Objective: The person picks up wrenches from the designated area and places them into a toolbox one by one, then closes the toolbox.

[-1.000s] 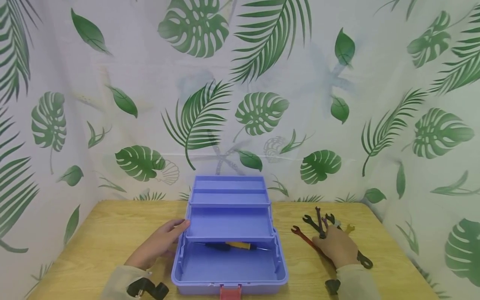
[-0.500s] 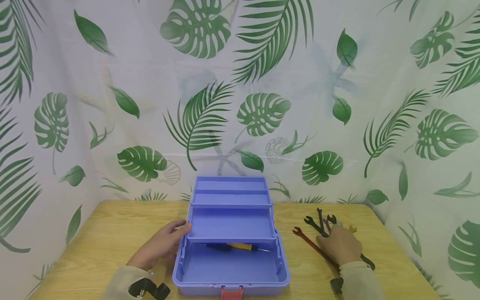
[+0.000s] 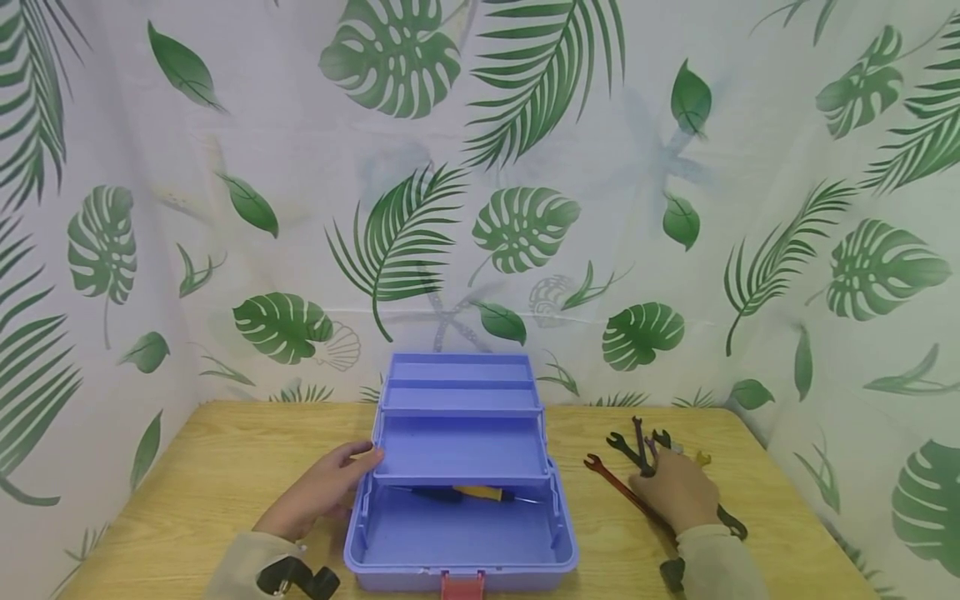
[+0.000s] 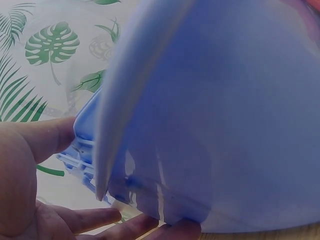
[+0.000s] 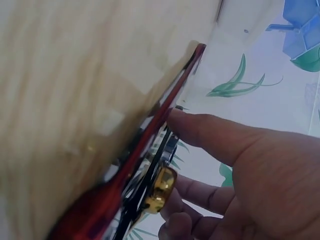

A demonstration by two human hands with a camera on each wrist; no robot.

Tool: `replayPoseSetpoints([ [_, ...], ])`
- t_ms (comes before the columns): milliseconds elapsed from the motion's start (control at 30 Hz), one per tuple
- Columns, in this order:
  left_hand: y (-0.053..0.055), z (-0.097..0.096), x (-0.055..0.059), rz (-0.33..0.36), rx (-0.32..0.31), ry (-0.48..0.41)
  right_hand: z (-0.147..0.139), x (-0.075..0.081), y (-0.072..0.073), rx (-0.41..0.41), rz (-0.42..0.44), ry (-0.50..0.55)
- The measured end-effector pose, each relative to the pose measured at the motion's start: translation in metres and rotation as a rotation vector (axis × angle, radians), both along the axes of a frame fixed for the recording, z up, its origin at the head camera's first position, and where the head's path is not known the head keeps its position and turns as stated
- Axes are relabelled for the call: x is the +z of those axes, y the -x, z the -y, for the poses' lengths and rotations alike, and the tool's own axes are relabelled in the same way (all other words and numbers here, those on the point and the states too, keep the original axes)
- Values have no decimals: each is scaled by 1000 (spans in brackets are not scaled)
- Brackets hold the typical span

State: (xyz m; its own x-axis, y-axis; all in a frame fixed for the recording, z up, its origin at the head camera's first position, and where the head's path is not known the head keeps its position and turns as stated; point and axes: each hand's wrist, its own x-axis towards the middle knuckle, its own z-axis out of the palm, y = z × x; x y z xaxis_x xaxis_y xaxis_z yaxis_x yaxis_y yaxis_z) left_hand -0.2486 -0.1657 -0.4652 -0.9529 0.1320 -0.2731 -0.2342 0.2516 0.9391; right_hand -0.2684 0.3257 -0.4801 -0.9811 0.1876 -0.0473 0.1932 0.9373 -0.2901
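Observation:
A purple-blue toolbox [image 3: 375, 577] stands open, its two trays raised toward the back. My left hand [image 3: 318, 492] is at its left side; the thumb touches the corner of the lower tray [image 3: 461, 446], and fairly straight fingers lie along the outer wall [image 4: 240, 125]. Right of the box, my right hand [image 3: 681, 496] reaches into a heap of wrenches, thumb tip and curled fingers around a dark wrench [image 3: 624, 446]. A red wrench [image 3: 618, 485] lies beside the thumb, and a gold wrench [image 5: 164, 185] shows close to the fingers. The palm hides much of the heap.
Inside the box bottom lie a yellow-handled screwdriver [image 3: 480, 492] and a dark-handled one [image 3: 437, 494]. A red latch [image 3: 462, 586] is at the front. The wooden table [image 3: 225, 450] meets a leaf-patterned curtain [image 3: 300, 250] behind and at both sides.
The right hand has shifted very slightly to the right among the wrenches. The left hand stays at the toolbox, and the wrenches look much the same.

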Motion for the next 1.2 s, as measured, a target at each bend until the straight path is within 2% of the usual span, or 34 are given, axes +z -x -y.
replayPoseSetpoints([
  [167,0,0,0,3,-1,3,4,-1,-1,20,-32,0],
  [767,1,1,0,-2,-6,36,3,2,2,12,-48,-43],
  [1033,-1,0,1,-13,-2,37,4,0,-1,17,-82,-11],
  [1200,-2,-1,2,-15,4,15,2,4,-2,3,-53,25],
])
